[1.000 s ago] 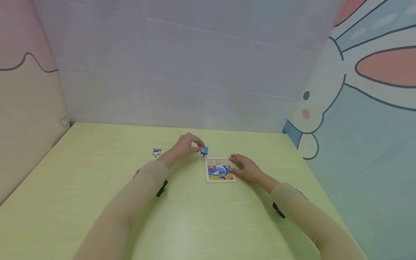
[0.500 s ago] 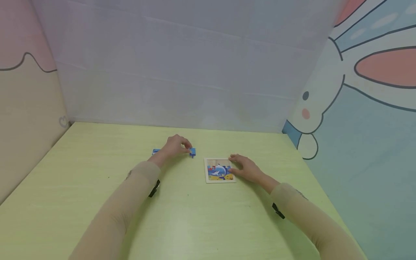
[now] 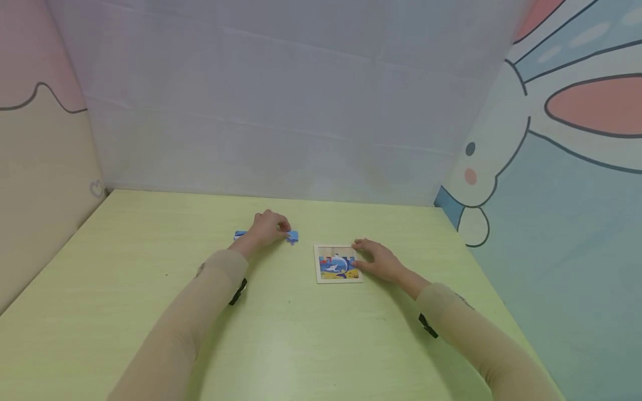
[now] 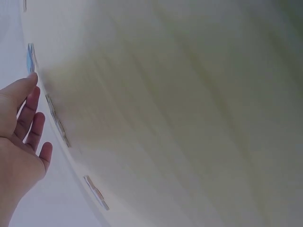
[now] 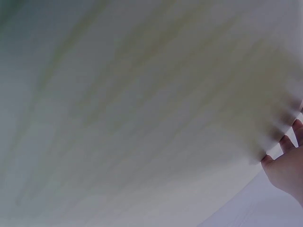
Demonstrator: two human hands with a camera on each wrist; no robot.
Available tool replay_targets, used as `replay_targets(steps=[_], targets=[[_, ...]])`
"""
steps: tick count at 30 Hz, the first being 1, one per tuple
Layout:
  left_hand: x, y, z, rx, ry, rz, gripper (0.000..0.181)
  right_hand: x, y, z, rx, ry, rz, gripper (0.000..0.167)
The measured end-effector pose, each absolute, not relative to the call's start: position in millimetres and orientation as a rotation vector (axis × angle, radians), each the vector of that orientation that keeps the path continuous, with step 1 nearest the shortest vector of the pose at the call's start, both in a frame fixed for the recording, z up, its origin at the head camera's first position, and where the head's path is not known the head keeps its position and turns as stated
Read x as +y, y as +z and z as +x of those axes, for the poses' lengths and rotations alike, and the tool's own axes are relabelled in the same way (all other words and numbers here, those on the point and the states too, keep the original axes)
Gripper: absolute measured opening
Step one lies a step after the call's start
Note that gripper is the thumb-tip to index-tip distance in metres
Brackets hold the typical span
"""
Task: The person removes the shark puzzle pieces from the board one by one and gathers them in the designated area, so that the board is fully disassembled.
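Observation:
My left hand (image 3: 268, 227) pinches a blue puzzle piece (image 3: 293, 236) by its left side, low over the table, left of the puzzle board. In the left wrist view, the thumb and a finger of the left hand (image 4: 21, 130) meet at the end of the thin blue piece (image 4: 31, 57). On the right, my right hand (image 3: 379, 259) rests at the wooden-framed puzzle board (image 3: 339, 281), thumb on its right side and fingers by the upper right corner. A dolphin picture fills the lower part; bare wood shows along the top.
Another blue-and-white puzzle piece (image 3: 239, 235) lies to the left, partly hidden by the left wrist. The pale yellow-green table (image 3: 301, 345) meets a light cloth backdrop (image 3: 276, 139) behind and a rabbit-painted wall (image 3: 567, 223) on the right.
My left hand has moved left and slightly down, carrying the blue puzzle piece away from the board's upper left corner. The right hand has stayed at the board.

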State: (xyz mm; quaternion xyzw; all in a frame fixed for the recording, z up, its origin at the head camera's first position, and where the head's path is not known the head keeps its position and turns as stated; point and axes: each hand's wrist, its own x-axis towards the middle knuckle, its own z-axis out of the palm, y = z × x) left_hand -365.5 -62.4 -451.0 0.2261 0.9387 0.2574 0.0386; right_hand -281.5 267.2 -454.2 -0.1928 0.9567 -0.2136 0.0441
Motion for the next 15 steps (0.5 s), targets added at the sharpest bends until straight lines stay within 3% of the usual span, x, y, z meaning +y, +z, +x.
replay_targets(steps=[15], targets=[[-55.7,-448.9,-363.2,2.912,0.774,0.595,0.016,267.0,-451.5,-282.2,2.887,-0.664,-0.550,0.058]])
